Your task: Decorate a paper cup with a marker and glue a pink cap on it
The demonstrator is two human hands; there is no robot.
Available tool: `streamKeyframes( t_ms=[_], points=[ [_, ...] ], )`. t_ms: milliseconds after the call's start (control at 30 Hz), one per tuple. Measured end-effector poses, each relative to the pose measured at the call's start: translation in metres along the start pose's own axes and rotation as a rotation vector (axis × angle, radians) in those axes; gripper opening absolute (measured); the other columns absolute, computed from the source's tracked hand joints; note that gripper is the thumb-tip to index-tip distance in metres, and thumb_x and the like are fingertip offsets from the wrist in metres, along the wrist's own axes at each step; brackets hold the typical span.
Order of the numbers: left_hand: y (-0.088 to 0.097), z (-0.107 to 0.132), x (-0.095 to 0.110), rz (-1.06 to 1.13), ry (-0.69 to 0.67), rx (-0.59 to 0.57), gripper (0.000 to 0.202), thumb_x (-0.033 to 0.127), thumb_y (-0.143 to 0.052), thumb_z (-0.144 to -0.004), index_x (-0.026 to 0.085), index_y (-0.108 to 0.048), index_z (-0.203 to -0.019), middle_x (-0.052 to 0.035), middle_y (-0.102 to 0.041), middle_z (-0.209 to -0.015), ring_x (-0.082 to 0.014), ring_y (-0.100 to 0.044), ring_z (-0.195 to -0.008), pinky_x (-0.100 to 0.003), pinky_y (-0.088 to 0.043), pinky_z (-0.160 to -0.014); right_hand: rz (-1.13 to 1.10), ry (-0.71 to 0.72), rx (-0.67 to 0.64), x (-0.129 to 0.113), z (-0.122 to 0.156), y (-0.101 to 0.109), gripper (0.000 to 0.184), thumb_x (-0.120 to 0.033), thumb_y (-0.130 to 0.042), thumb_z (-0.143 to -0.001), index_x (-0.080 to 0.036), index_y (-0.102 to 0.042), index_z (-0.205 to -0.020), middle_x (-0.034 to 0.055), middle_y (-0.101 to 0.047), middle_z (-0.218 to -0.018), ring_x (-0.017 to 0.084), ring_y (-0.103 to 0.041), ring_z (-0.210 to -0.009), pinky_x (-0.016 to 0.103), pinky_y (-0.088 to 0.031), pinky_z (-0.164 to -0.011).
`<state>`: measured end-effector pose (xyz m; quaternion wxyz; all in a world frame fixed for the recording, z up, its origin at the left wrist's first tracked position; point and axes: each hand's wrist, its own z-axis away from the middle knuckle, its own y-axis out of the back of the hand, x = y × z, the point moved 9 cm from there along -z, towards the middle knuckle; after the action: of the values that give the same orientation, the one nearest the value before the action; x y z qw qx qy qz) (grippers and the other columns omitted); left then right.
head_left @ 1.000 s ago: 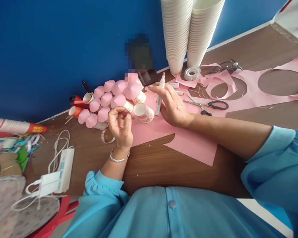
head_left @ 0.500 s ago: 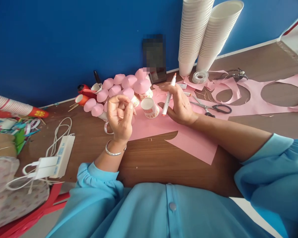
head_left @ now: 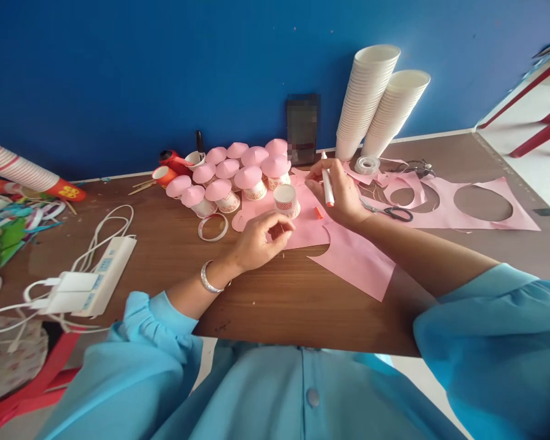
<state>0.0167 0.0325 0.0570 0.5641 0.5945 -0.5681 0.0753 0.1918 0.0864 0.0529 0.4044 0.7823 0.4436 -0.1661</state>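
Observation:
My right hand [head_left: 341, 192] is closed around a white marker [head_left: 328, 182] with an orange end, above the pink paper [head_left: 302, 229]. A small orange cap [head_left: 319, 212] lies on that paper, just left of the marker's lower end. My left hand [head_left: 263, 241] hovers low over the table, fingers loosely curled, thumb apart, and nothing visible in it. Just beyond its fingertips stands a short white paper cup [head_left: 285, 198] with red print. Several similar cups topped with pink paper cones [head_left: 249, 178] are grouped behind and to the left.
Scissors [head_left: 396, 213] and cut pink paper scraps [head_left: 449, 205] lie at the right. Two tall stacks of white cups [head_left: 369, 91] stand near the blue wall beside a tape roll [head_left: 366, 165]. A paper ring [head_left: 212, 227] and a power strip [head_left: 112, 275] are on the left.
My left hand has moved right and lower, towards the short cup. The orange cap now shows on the paper. My right hand still holds the marker, and the view has shifted.

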Motion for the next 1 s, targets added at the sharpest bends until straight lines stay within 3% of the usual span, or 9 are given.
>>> streamKeyframes(
  t_ms=[67, 167, 333, 467, 600, 767, 900, 1000],
  points=[
    [-0.009, 0.007, -0.005, -0.064, 0.015, -0.064, 0.008, 0.015, -0.061, -0.089, 0.017, -0.068, -0.092, -0.0028, -0.07, -0.086, -0.0124, -0.064, -0.071, -0.026, -0.053, -0.066, 0.012, -0.029, -0.036, -0.004, -0.001, 0.007, 0.023, -0.033, -0.062, -0.095, -0.027, -0.05, -0.113, 0.004, -0.071, -0.106, 0.021, -0.067, -0.084, 0.039, -0.055, -0.073],
    [-0.008, 0.014, -0.017, -0.121, 0.047, -0.051, 0.009, 0.011, -0.061, -0.088, 0.017, -0.067, -0.09, -0.0021, -0.069, -0.084, -0.0115, -0.062, -0.07, -0.024, -0.051, -0.064, 0.08, -0.062, -0.098, -0.001, 0.007, 0.013, 0.028, -0.027, -0.064, -0.09, -0.026, -0.05, -0.114, 0.0055, -0.07, -0.108, 0.02, -0.066, -0.078, 0.038, -0.053, -0.07],
    [0.011, 0.016, -0.043, -0.138, 0.095, 0.115, 0.026, 0.011, -0.067, -0.082, 0.018, -0.06, -0.105, -0.0024, -0.064, -0.094, -0.0105, -0.061, -0.072, -0.023, -0.053, -0.064, 0.176, -0.047, -0.137, 0.012, 0.031, 0.006, 0.034, -0.026, -0.066, -0.087, -0.024, -0.05, -0.117, 0.0088, -0.068, -0.109, 0.027, -0.066, -0.093, 0.043, -0.053, -0.079],
    [0.026, 0.006, -0.054, -0.136, 0.072, 0.239, 0.044, 0.014, -0.074, -0.078, 0.019, -0.052, -0.116, -0.0072, -0.061, -0.113, -0.0138, -0.064, -0.087, -0.028, -0.058, -0.073, 0.326, -0.015, -0.165, 0.013, 0.045, -0.007, 0.031, -0.029, -0.063, -0.091, -0.022, -0.052, -0.118, 0.0118, -0.068, -0.11, 0.03, -0.064, -0.098, 0.043, -0.051, -0.08],
    [0.033, -0.003, -0.049, -0.097, 0.036, 0.294, 0.036, 0.016, -0.07, -0.083, 0.019, -0.053, -0.114, -0.0063, -0.06, -0.114, -0.0108, -0.063, -0.081, -0.025, -0.055, -0.069, 0.439, 0.021, -0.226, 0.004, 0.055, -0.013, 0.025, -0.025, -0.056, -0.094, -0.021, -0.054, -0.118, 0.0121, -0.068, -0.109, 0.029, -0.063, -0.099, 0.037, -0.048, -0.077],
    [0.011, 0.001, -0.026, -0.08, -0.041, 0.16, 0.006, 0.014, -0.062, -0.092, 0.019, -0.061, -0.096, 0.0002, -0.063, -0.086, -0.0089, -0.058, -0.069, -0.021, -0.049, -0.063, 0.542, 0.039, -0.304, 0.003, 0.061, -0.018, 0.028, -0.01, -0.047, -0.092, -0.021, -0.057, -0.115, 0.0089, -0.069, -0.099, 0.025, -0.062, -0.095, 0.033, -0.045, -0.076],
    [-0.024, 0.013, -0.016, -0.068, -0.092, -0.031, 0.007, 0.012, -0.059, -0.091, 0.019, -0.061, -0.092, 0.0002, -0.064, -0.085, -0.0082, -0.055, -0.064, -0.021, -0.047, -0.061, 0.567, 0.049, -0.299, 0.005, 0.06, -0.019, 0.031, -0.007, -0.048, -0.088, -0.019, -0.057, -0.114, 0.0093, -0.069, -0.096, 0.025, -0.061, -0.09, 0.032, -0.042, -0.072],
    [-0.04, 0.018, -0.018, -0.055, -0.078, -0.124, 0.007, 0.013, -0.058, -0.092, 0.019, -0.062, -0.093, 0.0, -0.064, -0.085, -0.0083, -0.057, -0.063, -0.021, -0.048, -0.06, 0.575, 0.056, -0.294, 0.006, 0.059, -0.019, 0.032, -0.006, -0.048, -0.086, -0.019, -0.057, -0.113, 0.0087, -0.068, -0.093, 0.025, -0.06, -0.086, 0.032, -0.041, -0.071]
  ],
)
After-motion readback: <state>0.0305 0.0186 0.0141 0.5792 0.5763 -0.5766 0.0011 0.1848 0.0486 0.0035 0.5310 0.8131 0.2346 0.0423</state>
